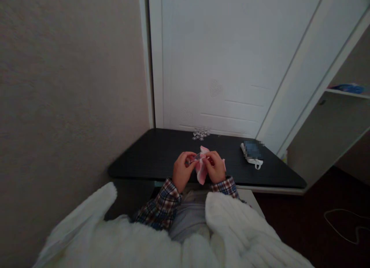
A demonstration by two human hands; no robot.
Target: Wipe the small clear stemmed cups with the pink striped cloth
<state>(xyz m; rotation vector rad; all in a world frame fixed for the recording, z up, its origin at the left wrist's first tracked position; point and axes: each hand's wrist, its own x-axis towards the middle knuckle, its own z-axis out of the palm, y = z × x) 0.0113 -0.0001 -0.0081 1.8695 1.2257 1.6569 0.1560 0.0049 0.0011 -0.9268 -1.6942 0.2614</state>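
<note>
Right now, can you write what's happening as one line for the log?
left hand: holds pink cloth | right hand: holds same cloth | black table: clear cups at back, phone at right

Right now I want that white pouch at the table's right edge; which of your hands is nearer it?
The right hand: the white pouch lies on its right, apart. The left hand is farther left.

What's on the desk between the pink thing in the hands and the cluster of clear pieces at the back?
Nothing: in the head view, only bare black desk lies between the pink item and the clear pieces.
</note>
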